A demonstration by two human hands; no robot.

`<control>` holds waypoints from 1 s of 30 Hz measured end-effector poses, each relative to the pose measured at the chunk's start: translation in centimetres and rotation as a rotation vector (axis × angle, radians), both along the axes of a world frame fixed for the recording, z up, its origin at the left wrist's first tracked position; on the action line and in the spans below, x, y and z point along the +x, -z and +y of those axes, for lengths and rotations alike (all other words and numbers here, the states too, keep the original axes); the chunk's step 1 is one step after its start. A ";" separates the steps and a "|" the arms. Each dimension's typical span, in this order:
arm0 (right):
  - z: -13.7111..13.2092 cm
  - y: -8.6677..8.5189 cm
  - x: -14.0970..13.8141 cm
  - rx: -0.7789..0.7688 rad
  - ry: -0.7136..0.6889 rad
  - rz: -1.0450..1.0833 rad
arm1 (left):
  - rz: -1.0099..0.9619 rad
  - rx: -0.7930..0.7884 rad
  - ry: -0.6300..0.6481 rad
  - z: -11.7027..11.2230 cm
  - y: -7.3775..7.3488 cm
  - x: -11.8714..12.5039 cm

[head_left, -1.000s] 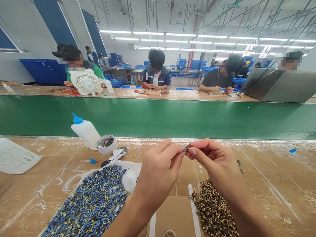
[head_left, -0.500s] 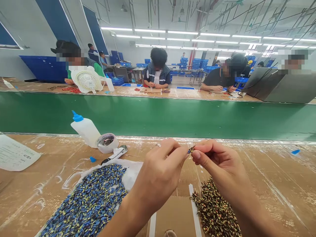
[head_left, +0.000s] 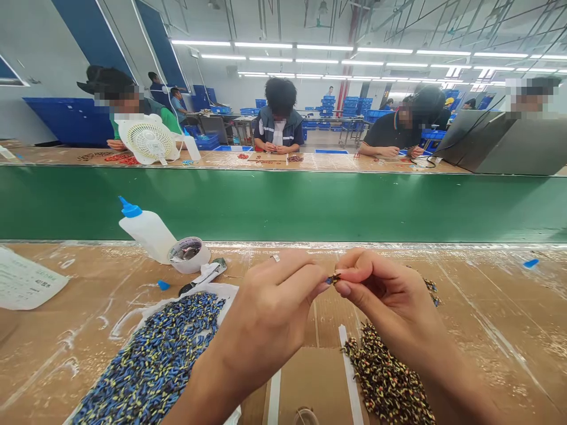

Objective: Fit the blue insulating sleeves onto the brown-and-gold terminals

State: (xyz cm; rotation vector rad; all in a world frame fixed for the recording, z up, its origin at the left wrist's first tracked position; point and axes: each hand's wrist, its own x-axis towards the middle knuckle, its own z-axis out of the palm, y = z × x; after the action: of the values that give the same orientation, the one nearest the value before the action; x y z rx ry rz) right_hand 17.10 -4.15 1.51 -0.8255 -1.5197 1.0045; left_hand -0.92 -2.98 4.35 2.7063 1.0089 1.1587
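Note:
My left hand pinches a small blue piece, mostly covered by the fingertips. Against it, my right hand grips a small dark-and-yellow piece between thumb and forefinger. The two pieces meet or nearly meet; the exact contact is too small to tell. Below my left forearm lies a wide heap of blue, black and yellow pieces on white sheeting. Under my right hand is a pile of dark-and-yellow pieces with red specks.
A white bottle with a blue nozzle leans beside a tape roll. A small cup stands at the near edge, between white tape strips. A paper sheet lies left. Beyond the green belt, several people sit working.
Both hands have shifted slightly left in view, fingertips still together. More of the cup shows, and a few dark pieces now appear beyond my right hand. The camera view has tilted a little.

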 end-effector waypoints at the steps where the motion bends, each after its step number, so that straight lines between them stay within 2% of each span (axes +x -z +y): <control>1: 0.0 0.0 -0.1 -0.009 -0.011 -0.003 | 0.014 -0.008 -0.007 -0.1 -0.1 -0.1; 7: 0.0 0.4 -0.4 -0.026 -0.065 0.016 | 0.024 -0.056 -0.024 -0.4 -0.2 -0.2; 13: 0.0 0.8 -1.1 -0.002 -0.061 0.059 | -0.005 -0.133 -0.065 -0.7 -0.5 -0.2; 19: 0.2 1.1 -1.2 -0.049 -0.120 0.056 | 0.006 -0.181 -0.050 -0.9 -0.5 -0.4; 22: 0.1 1.0 -1.2 -0.040 -0.099 0.055 | -0.011 -0.182 -0.063 -0.8 -0.5 -0.3; 27: 0.3 0.4 -0.5 -0.008 -0.027 0.078 | -0.094 -0.186 0.033 0.0 -0.5 0.1; 30: 0.4 0.2 -0.1 -0.007 0.036 0.102 | -0.082 -0.228 0.039 0.4 -0.3 0.4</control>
State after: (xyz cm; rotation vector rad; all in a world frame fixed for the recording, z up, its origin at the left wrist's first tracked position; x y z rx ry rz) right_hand 17.03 -3.71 1.28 -0.7923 -1.4101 1.0110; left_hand -0.47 -2.57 4.68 2.4714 1.0042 1.0666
